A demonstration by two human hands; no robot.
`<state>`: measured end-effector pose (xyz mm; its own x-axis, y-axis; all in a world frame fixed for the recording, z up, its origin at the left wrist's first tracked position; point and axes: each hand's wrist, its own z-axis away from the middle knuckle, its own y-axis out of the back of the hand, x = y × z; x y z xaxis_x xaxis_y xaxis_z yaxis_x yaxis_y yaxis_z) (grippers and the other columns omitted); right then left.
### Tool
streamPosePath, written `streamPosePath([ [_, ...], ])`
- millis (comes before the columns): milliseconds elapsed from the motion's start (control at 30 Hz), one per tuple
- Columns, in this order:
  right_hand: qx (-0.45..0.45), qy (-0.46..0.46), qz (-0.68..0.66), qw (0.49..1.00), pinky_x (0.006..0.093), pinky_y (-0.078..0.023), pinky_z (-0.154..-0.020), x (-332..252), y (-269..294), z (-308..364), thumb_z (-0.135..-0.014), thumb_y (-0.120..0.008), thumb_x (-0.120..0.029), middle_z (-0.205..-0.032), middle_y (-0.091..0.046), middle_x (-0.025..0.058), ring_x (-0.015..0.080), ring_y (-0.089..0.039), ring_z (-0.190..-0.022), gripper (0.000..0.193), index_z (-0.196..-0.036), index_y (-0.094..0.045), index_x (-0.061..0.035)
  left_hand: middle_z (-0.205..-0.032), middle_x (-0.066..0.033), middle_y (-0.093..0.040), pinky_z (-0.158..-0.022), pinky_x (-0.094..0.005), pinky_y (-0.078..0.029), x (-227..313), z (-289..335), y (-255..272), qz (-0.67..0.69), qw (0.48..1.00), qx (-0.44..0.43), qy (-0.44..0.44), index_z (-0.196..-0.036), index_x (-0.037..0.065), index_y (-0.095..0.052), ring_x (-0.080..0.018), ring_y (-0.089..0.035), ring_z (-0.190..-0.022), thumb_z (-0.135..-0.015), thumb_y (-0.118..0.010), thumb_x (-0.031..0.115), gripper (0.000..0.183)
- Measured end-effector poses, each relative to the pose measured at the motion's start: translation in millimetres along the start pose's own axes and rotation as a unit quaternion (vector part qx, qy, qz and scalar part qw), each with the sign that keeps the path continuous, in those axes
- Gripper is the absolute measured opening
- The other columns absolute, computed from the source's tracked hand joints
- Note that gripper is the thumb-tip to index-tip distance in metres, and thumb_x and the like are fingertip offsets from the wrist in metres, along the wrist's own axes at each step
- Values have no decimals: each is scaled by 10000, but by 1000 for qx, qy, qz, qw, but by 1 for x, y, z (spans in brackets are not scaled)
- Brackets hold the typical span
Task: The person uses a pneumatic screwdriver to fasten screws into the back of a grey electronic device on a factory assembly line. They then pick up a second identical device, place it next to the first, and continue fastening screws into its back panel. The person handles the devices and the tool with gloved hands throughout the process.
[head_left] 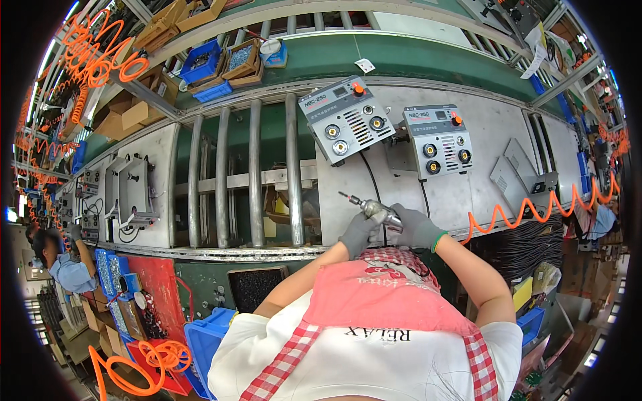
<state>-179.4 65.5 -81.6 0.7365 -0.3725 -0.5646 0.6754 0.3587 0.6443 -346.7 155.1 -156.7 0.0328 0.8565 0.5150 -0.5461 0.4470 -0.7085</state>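
Note:
Both hands wear grey gloves and meet in front of my apron. My left hand (362, 231) is closed around the front part of a pneumatic screwdriver (370, 206), whose tip points up and to the left. My right hand (417, 228) is closed at the rear of the same screwdriver; its fingers are partly hidden. Beyond the hands, a grey welding machine front panel (329, 107) with knobs and sockets stands tilted on the metal work surface. A second such panel (425, 120) is to its right. Black cables run from both toward me.
Metal rollers (257, 174) lie to the left of the work plate. An orange coiled hose (535, 210) stretches along the right side. Blue bins of small parts (202, 60) sit on the far ledge. Bent sheet-metal parts (515, 167) lie at right. A co-worker (63, 257) is at far left.

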Motion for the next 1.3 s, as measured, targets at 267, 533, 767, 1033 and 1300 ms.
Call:
streamPosePath([
  [267, -45, 10, -585, 810, 245, -430, -480, -21, 8, 34, -830, -606, -327, -713, -534, 41, 108, -521, -553, 465, -1162, -467, -31, -1205, -205, -577, -816, -281, -501, 50, 10, 36, -34, 982, 78, -168, -1271, -86, -457, -233, -604, -974, -926, -536, 82, 393],
  [533, -11, -32, -472, 881, 246, -434, -529, -36, -3, 42, -795, -703, -265, -814, -521, 31, 87, -512, -610, 502, -1182, -479, -38, -1108, -170, -616, -563, -216, -443, 97, 12, 29, 16, 979, 113, -168, -1261, -22, -479, -81, -545, -688, -977, -479, 126, 321],
  [767, 19, -50, -456, 889, 266, -438, -552, -48, -7, 44, -770, -725, -320, -823, -540, 41, 101, -516, -617, 513, -1146, -507, -48, -1118, -185, -611, -556, -223, -441, 98, 15, 26, 136, 976, 41, -163, -1269, -23, -489, -106, -546, -680, -940, -500, 79, 344],
  [1033, -29, -38, -516, 855, 215, -417, -463, -41, -10, 45, -767, -732, -299, -809, -534, 25, 69, -498, -538, 584, -1222, -462, -52, -1120, -211, -603, -592, -221, -427, 102, 23, 16, 48, 978, 4, -203, -1288, -56, -464, -99, -514, -675, -954, -505, 79, 363],
  [1300, 24, -27, -476, 879, 232, -421, -474, -44, -19, 37, -763, -733, -325, -771, -532, 22, 80, -506, -551, 497, -1114, -505, -57, -944, -119, -629, -597, -228, -427, 99, 18, 35, -138, 973, 90, -162, -1162, -35, -565, -89, -495, -680, -941, -574, 254, 364],
])
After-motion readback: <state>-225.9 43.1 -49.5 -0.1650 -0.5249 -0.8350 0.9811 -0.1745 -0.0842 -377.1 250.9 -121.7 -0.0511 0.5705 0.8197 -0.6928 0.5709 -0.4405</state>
